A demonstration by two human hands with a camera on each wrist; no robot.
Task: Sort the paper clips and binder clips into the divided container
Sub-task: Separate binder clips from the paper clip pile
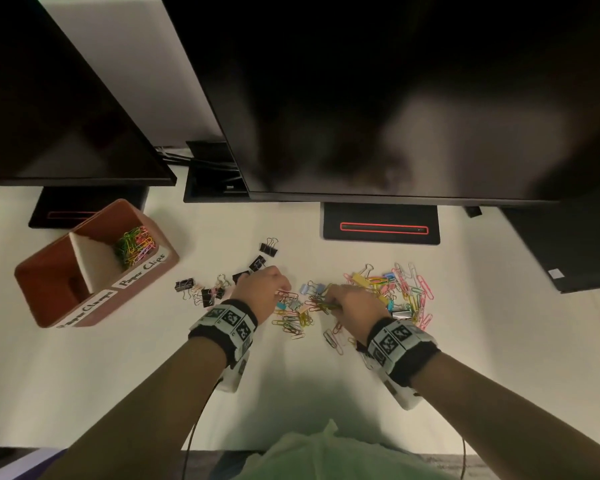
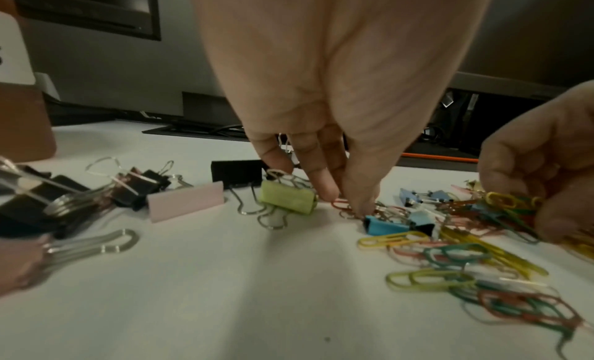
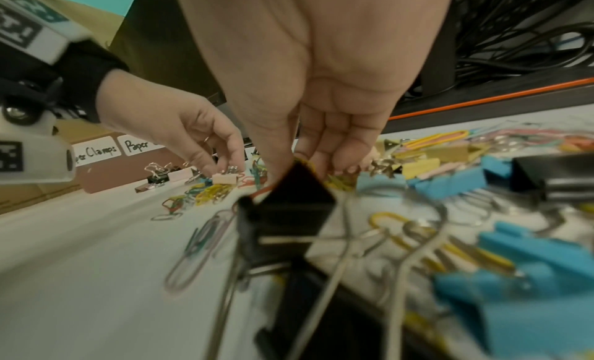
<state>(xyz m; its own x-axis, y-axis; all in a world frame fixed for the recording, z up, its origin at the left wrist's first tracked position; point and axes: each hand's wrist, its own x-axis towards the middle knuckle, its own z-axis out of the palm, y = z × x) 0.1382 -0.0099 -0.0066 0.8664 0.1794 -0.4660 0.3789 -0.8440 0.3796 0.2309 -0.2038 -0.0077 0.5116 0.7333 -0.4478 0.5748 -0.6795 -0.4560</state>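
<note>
The brown divided container (image 1: 94,308) stands at the left, labelled "Paper Clamps" and "Paper Clips". Its far compartment holds coloured paper clips (image 1: 134,244). My left hand (image 1: 286,289) reaches down into the middle of the spread, and its thumb and finger (image 2: 324,190) pinch a red paper clip (image 2: 340,205). My right hand (image 1: 329,301) grips a bunch of coloured paper clips (image 2: 511,208) just to the right. Black binder clips (image 1: 208,293) lie left of my left hand. A mixed pile of clips (image 1: 407,292) spreads to the right. A green binder clip (image 2: 287,200) lies beside my left fingers.
Two dark monitors overhang the back of the white desk, and their stands (image 1: 381,225) sit behind the clips. A black box (image 1: 565,251) is at the right. A black binder clip (image 3: 289,213) lies right under my right wrist. The desk's front edge (image 1: 84,445) is near my body.
</note>
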